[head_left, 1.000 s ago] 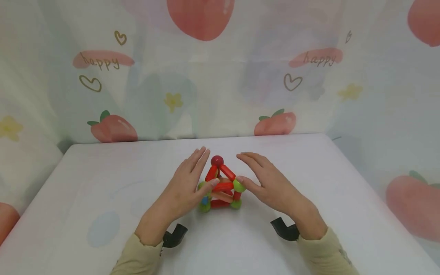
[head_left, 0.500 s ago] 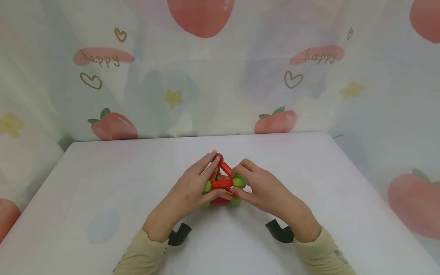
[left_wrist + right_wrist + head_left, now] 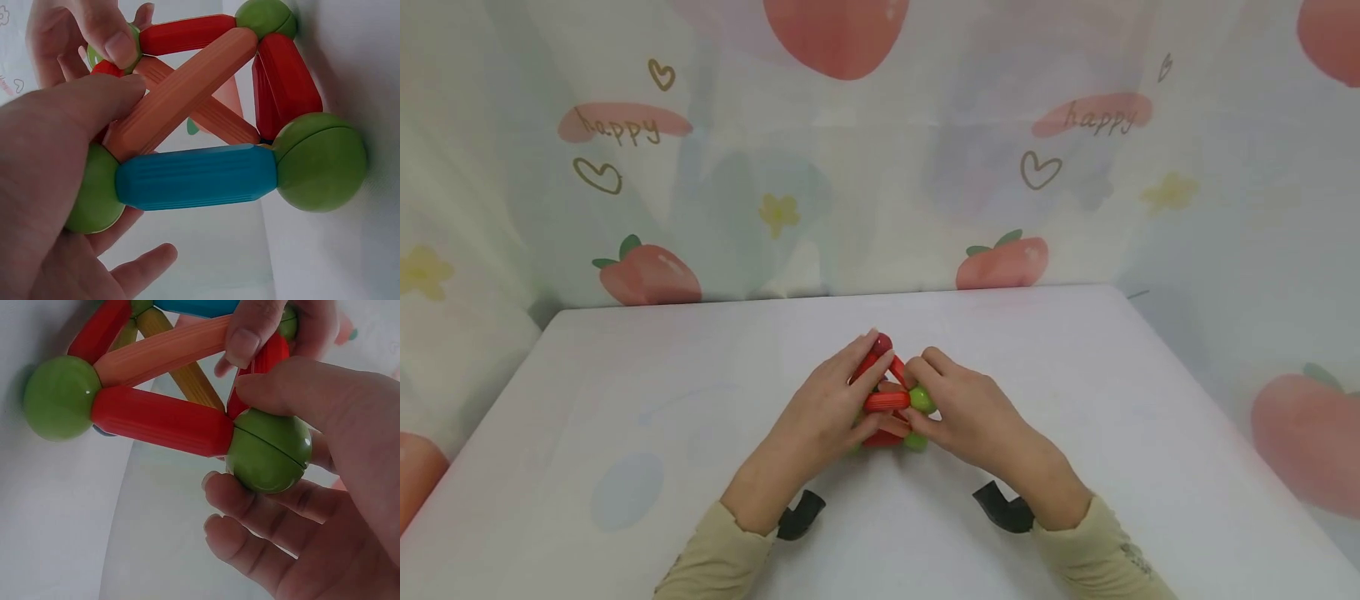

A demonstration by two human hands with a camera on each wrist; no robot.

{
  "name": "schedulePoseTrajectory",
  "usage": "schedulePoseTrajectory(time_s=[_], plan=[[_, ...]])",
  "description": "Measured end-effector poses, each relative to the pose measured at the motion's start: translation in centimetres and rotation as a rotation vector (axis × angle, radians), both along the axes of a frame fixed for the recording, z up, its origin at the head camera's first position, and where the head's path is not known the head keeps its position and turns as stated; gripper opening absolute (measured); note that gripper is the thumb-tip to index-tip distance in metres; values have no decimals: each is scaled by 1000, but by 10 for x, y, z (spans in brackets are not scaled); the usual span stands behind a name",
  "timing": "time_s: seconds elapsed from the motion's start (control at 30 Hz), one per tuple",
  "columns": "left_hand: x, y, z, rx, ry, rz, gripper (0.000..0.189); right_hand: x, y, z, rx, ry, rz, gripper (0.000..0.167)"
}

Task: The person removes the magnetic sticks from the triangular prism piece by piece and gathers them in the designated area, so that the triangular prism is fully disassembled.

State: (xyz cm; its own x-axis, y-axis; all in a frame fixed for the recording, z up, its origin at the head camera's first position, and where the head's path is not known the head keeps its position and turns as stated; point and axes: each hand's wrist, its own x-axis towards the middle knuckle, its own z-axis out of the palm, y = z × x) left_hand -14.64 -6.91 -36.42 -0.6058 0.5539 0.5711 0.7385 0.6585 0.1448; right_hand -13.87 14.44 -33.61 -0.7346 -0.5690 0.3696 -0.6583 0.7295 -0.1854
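Observation:
A toy frame of magnetic rods and balls stands on the table, a red ball (image 3: pixel 883 342) at its peak and a red rod (image 3: pixel 887 402) across its near side. My left hand (image 3: pixel 823 400) grips its left upper corner. In the left wrist view, thumb and fingers hold a green ball (image 3: pixel 97 194) there, above a blue rod (image 3: pixel 197 177), with the thumb against an orange rod (image 3: pixel 187 94). Opposite, my right hand (image 3: pixel 973 408) pinches another green ball (image 3: pixel 269 450) between thumb and fingers, beside a red rod (image 3: pixel 159 422). The fingers partly hide the frame's far side.
The white table (image 3: pixel 625 375) extends around the frame, with a printed cloth wall (image 3: pixel 880 167) behind it. Black curved pieces (image 3: pixel 801 515) sit at both wrists, near the sleeves.
Both hands, spread apart on either side of the frame a second ago, have come inward and taken hold of its upper green balls. The frame has shifted slightly to the right in view.

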Motion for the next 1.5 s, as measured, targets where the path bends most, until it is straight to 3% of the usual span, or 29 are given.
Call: schedulePoseTrajectory(time_s=[0.17, 0.33, 0.47, 0.77, 1.2, 1.5], plan=[[1, 2, 0, 6, -35, 6, 69, 2, 1, 3, -5, -39, -19, 35], [2, 2, 2, -9, -103, 26, 45, 4, 2, 6, -22, -105, -31, 36], [2, 0, 2, -42, -111, 39, 37, 4, 1, 8, -38, -125, -27, 37], [3, 1, 2, -74, -87, 65, 40, 0, 2, 6, -93, -142, -1, 32], [3, 3, 3, -90, -142, 83, 38, 2, 3, 6, -135, -188, 13, 28], [4, 2, 4, -97, -146, 83, 39, 0, 7, 10, -117, -170, -48, 23]])
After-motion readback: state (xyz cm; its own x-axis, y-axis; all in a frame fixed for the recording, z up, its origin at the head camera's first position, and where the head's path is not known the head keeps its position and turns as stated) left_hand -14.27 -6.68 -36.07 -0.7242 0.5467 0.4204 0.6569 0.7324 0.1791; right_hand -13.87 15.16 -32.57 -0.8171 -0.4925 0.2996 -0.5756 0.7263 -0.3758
